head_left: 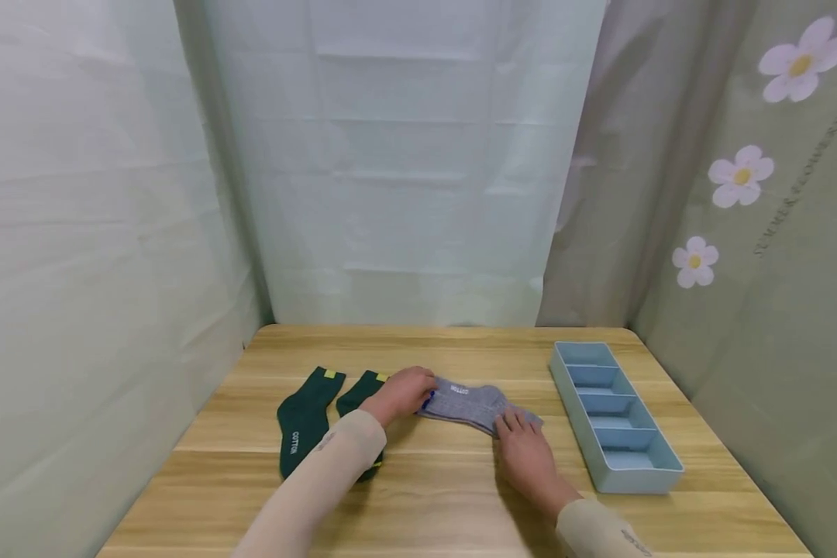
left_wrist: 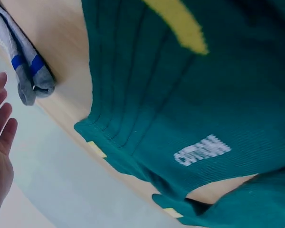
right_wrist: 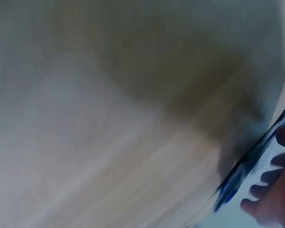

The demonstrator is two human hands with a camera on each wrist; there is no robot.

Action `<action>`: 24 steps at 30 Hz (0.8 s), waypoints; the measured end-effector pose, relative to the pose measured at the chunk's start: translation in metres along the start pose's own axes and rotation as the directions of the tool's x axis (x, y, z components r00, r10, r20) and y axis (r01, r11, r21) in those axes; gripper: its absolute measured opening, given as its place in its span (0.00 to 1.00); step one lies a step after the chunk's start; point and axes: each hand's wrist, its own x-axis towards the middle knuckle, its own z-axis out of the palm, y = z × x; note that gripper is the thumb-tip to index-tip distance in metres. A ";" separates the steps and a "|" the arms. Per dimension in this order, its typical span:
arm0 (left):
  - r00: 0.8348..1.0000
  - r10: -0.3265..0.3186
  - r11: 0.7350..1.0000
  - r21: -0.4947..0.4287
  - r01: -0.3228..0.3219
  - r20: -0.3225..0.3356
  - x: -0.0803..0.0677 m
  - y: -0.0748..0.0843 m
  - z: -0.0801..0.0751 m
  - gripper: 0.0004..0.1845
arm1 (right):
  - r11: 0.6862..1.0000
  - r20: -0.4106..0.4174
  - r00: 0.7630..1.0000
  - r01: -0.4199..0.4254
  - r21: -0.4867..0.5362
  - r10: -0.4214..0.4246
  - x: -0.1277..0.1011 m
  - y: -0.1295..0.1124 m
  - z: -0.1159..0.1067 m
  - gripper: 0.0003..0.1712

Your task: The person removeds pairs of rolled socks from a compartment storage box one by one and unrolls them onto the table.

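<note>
While the head view looks down on a light wooden table [head_left: 453, 496], a flat grey knitted sock with a blue stripe at its cuff [head_left: 470, 404] lies near the table's middle, just left of a pale blue plastic tray with five compartments [head_left: 672, 465]. The left hand [head_left: 403, 394] rests on the sock's cuff end with its fingers bent down over the fabric; whether they actually pinch it cannot be told from here. The right hand [head_left: 523, 453] lies flat, its straight fingers pressing the sock's toe end. Two dark green knitted socks with yellow tabs [head_left: 305, 422] lie side by side to the left, the nearer one partly under the left forearm in its beige sleeve [head_left: 321, 484].

In the left wrist view, the green socks [left_wrist: 199, 104] fill most of the picture, white lettering showing on one. The grey sock's cuff [left_wrist: 26, 71], with its blue stripe, sits at the upper left, and the left hand's fingers [left_wrist: 2, 114] appear straight and apart from it.

The right wrist view is heavily blurred: only wood [right_wrist: 123, 156], a blue streak and the right hand's fingertips [right_wrist: 263, 209] at the lower right can be made out.
</note>
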 end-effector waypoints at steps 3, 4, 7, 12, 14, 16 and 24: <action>0.996 -0.014 1.000 0.022 0.012 0.085 0.000 0.000 -0.001 0.17 | 0.994 0.042 0.995 -0.096 0.049 0.094 -0.003 -0.016 -0.001 0.28; 0.992 -0.026 0.999 0.031 0.023 0.126 -0.001 0.000 -0.001 0.19 | 0.990 0.068 0.990 -0.130 0.062 0.126 -0.004 -0.019 -0.002 0.30; 0.969 -0.076 0.997 0.039 0.069 0.237 -0.004 -0.001 -0.001 0.24 | 0.981 0.124 0.977 -0.182 0.069 0.173 -0.005 -0.023 -0.005 0.34; 0.947 -0.126 0.992 0.029 0.123 0.295 -0.010 -0.001 0.000 0.26 | 0.991 0.144 0.982 -0.126 0.034 0.120 -0.001 -0.015 -0.011 0.33; 0.944 -0.136 0.991 0.026 0.134 0.302 -0.012 0.000 0.000 0.26 | 0.993 0.172 0.980 -0.110 0.032 0.103 0.002 -0.010 -0.014 0.33; 0.942 -0.146 0.989 0.029 0.144 0.302 -0.014 0.003 -0.001 0.27 | 0.993 0.226 0.969 -0.111 0.045 0.098 0.006 -0.006 -0.015 0.34; 0.932 -0.217 0.974 0.001 0.227 0.291 -0.030 0.012 0.003 0.27 | 0.971 0.409 0.911 -0.146 0.192 0.056 0.019 0.010 -0.016 0.36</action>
